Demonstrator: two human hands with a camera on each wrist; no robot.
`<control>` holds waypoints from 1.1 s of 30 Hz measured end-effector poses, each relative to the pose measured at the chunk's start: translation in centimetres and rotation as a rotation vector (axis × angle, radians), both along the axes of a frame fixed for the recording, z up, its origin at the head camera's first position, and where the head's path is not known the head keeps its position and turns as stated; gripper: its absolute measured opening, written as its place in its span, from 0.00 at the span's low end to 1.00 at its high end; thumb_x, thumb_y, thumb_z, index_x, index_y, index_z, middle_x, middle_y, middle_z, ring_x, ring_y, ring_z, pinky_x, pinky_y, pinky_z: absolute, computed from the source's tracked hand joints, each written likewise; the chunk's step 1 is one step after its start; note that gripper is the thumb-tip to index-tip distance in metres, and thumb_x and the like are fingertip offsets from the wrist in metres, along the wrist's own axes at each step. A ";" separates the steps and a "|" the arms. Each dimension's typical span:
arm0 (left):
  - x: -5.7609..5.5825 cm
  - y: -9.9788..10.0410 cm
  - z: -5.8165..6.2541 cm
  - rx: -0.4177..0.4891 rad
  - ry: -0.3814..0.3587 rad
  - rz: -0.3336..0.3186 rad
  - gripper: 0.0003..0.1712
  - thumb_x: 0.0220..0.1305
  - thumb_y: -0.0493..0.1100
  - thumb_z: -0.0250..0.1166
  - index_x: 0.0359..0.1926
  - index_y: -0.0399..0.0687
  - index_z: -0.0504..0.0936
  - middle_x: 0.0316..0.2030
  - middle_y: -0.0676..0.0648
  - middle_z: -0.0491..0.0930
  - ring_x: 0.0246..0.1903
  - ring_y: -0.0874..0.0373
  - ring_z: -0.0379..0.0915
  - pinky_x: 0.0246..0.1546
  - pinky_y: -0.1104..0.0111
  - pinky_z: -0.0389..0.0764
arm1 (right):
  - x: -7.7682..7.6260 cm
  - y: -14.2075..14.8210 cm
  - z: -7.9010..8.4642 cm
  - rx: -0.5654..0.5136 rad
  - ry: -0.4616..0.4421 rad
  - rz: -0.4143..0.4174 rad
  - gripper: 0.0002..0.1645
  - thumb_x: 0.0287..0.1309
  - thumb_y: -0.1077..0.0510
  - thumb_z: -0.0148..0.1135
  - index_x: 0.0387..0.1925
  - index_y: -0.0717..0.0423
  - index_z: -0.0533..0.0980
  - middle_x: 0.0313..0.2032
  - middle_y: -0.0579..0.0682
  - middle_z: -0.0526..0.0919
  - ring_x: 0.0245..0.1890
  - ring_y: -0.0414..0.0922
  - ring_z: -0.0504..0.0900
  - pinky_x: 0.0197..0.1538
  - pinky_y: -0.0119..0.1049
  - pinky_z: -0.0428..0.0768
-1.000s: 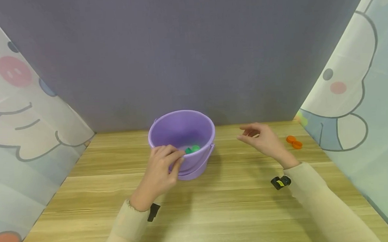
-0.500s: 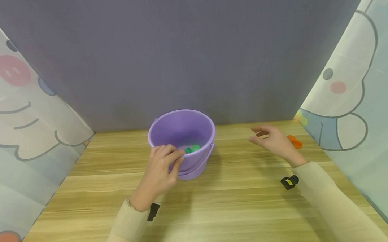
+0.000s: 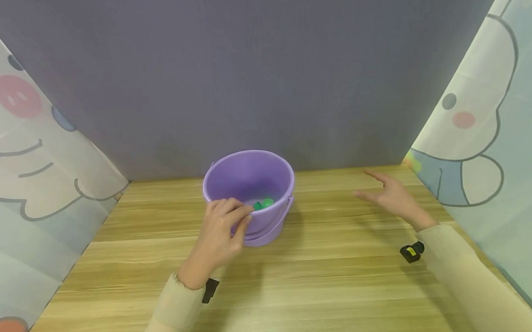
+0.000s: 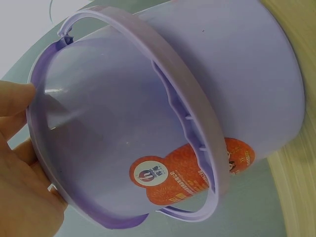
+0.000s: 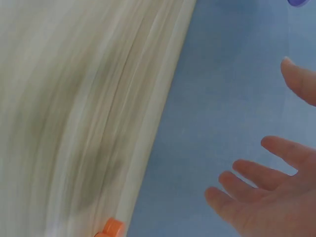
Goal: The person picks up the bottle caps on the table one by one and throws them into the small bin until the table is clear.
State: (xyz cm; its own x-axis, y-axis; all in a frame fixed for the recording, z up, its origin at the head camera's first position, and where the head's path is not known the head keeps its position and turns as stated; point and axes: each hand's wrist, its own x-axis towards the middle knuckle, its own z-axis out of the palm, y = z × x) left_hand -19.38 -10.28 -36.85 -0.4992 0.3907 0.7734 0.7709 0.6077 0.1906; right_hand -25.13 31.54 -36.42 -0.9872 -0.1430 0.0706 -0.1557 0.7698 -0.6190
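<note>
A purple plastic bucket (image 3: 247,172) stands upright on the wooden table, its handle (image 4: 192,108) hanging down the near side. My left hand (image 3: 220,232) holds the bucket's near rim, thumb outside and fingers over the edge. Inside at the bottom lie a light green round piece (image 3: 267,202) and a darker green one (image 3: 258,206), partly cut off by the rim. To the right of the bucket, my right hand (image 3: 394,200) hovers over the table with fingers spread and nothing in them. In the right wrist view, orange round pieces (image 5: 113,227) appear at the bottom edge; the right hand hides them from the head view.
A grey panel (image 3: 262,87) closes off the back of the wooden table (image 3: 307,283). Cartoon-printed curtains (image 3: 482,127) line both sides. An orange-red label (image 4: 173,182) is stuck on the bucket's outer wall.
My right hand has moved rightward, over the orange pieces, and its thumb and fingers have spread wider. The left hand and bucket have stayed in place.
</note>
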 end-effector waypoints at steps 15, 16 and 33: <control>0.0 -0.1 -0.2 -0.002 0.004 0.009 0.09 0.57 0.34 0.69 0.40 0.39 0.89 0.34 0.48 0.82 0.36 0.50 0.76 0.48 0.53 0.70 | 0.0 2.9 -0.7 0.027 -0.060 0.045 0.67 0.64 0.37 0.64 0.79 0.60 0.30 0.76 0.74 0.32 0.73 0.77 0.37 0.64 0.79 0.46; 0.0 -0.1 -0.2 -0.002 0.004 0.008 0.09 0.57 0.34 0.69 0.40 0.39 0.89 0.34 0.48 0.82 0.36 0.50 0.76 0.48 0.53 0.70 | 0.0 3.1 -0.7 0.030 -0.068 0.045 0.67 0.64 0.37 0.64 0.79 0.60 0.29 0.75 0.75 0.31 0.73 0.78 0.36 0.63 0.80 0.46; -0.1 -0.1 -0.1 0.006 0.011 0.001 0.09 0.57 0.34 0.68 0.40 0.39 0.89 0.33 0.48 0.82 0.36 0.50 0.75 0.48 0.53 0.70 | -0.1 6.6 -1.9 0.208 -0.131 -0.029 0.72 0.61 0.30 0.62 0.77 0.67 0.29 0.71 0.83 0.28 0.70 0.83 0.34 0.61 0.82 0.45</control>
State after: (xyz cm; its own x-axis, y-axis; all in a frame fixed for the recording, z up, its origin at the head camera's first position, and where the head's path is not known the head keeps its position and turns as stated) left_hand -19.44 -10.33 -36.99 -0.4913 0.3857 0.7809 0.7724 0.6073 0.1860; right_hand -25.22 38.12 -38.31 -0.9898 -0.1127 -0.0868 -0.0605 0.8859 -0.4599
